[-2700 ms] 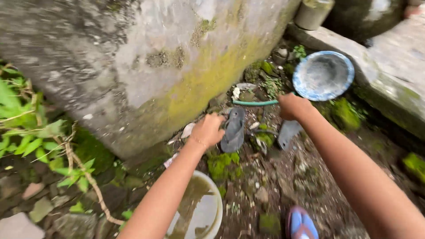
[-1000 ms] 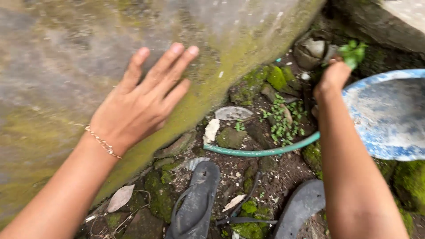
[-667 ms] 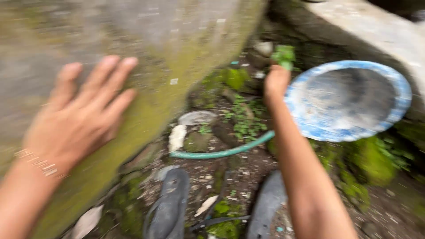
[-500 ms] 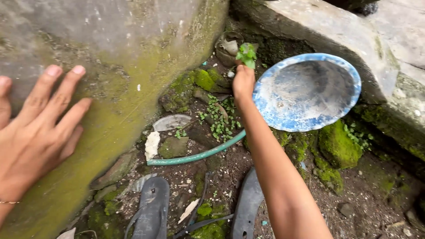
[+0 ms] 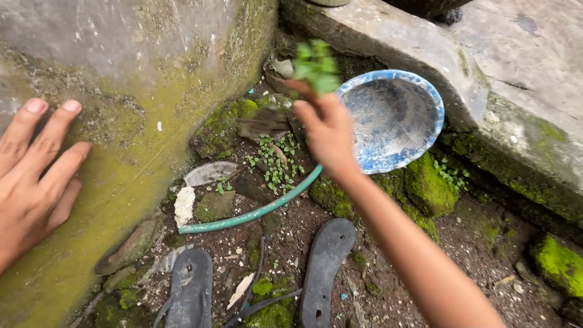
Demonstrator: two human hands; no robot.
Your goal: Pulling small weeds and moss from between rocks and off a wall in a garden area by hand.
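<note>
- My right hand [image 5: 331, 130] is raised over the ground, grip pinched shut on a small sprig of green leafy weeds [image 5: 316, 64]; the sprig sticks up at 12 o'clock from the fingertips, motion-blurred.
- The round blue-and-white enamel basin [image 5: 395, 118] lies just at 3 o'clock of that hand, tilted, its mouth facing me; the right hand is far the nearer one to it.
- My left hand [image 5: 33, 176] is flat on the mossy grey concrete wall [image 5: 139, 79], fingers spread, holding nothing, well apart at 9 o'clock.
- The green rubber hose [image 5: 249, 212] runs from 8 o'clock up under my right wrist; its far end is hidden.
- Two dark grey rubber flip-flops [image 5: 325, 261] lie at 6 o'clock, the left one cut off by the frame edge.
- Roots on the sprig: can't tell.
</note>
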